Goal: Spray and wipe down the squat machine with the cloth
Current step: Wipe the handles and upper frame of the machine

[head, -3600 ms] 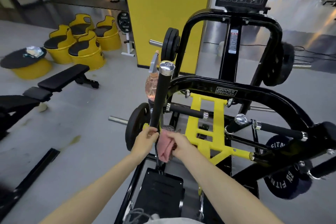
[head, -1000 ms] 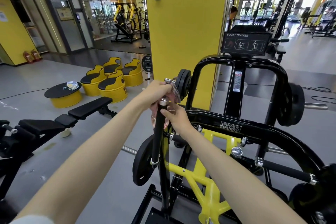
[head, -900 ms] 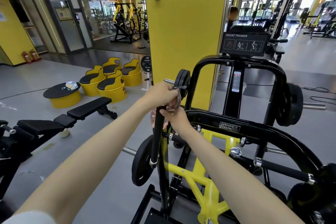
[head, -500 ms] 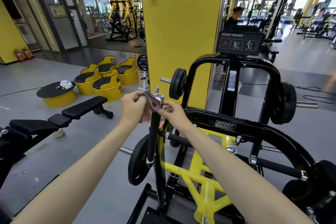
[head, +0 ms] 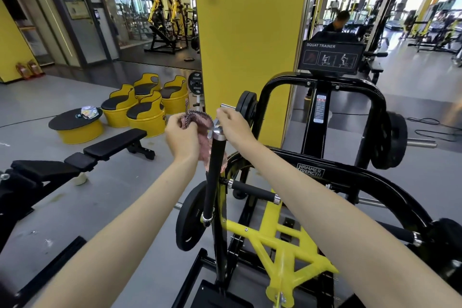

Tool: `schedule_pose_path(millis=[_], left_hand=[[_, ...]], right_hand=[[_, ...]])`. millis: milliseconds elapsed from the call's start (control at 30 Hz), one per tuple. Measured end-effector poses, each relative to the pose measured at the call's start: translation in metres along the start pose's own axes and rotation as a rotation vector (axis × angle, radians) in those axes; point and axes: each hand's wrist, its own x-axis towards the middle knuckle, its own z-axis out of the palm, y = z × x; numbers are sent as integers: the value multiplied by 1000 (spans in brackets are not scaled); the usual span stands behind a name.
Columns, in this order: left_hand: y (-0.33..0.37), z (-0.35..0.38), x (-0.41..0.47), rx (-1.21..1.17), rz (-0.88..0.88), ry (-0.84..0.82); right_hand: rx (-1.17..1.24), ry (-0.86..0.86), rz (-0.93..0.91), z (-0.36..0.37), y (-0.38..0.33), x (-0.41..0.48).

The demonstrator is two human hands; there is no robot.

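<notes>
Risk here imo: the cloth (head: 197, 119) is loosely bunched in the left hand (head: 182, 138), so a dangling end could snag on the upright handle (head: 215, 172) or slip free. It sits just left of the chrome cap (head: 218, 132). The right hand (head: 233, 127) is curled at that cap, but I can't tell what it's pinching. The pinkish spray bottle (head: 224, 164) hangs behind the handle, with the squat machine (head: 322, 172) frame beyond.

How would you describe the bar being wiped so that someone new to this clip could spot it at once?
Find the black squat machine in front of the yellow pillar. At its near left side a slim black handle stands almost upright. Unlike the horizontal handles beside it, it points up and ends in a chrome cap, where the pinkish cloth is held.
</notes>
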Motion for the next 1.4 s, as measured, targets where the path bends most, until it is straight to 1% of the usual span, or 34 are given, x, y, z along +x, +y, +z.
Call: schedule_pose_path(millis=[33,100,167,300,367,433,500,600,733,1033,1200,1300,1400], left_hand=[[-3,2,2,-14,-37,0],[-12,9,1,4,-102,-122],[-22,14,-4,36,-88,-236],[-32,14,0,60,-20,-301],[-36,14,2,49,2,-322],[-44,14,1,0,-14,-329],[-63,13,-1,-39,-66,-343],[-104,7,-7,-16,-151,-356],[-149,3,-15,44,-269,-376],[-214,2,-8,268,-419,-473],[-241,-1,-3,305,-560,-531],[-251,1,-4,387,-563,-559],[-254,1,-6,431,-604,-539]], right_hand=[[-8,20,5,5,-2,5],[-70,63,13,13,0,13],[-164,80,34,21,5,17],[-268,76,50,27,8,15],[-301,70,6,25,9,13],[-321,52,-44,22,11,11],[-315,44,-53,21,10,11],[-321,46,-55,23,10,12],[-292,49,-21,24,9,11],[-335,74,-63,25,14,12],[-301,92,-49,26,12,12],[-278,106,-38,27,13,13],[-264,111,-28,28,14,14]])
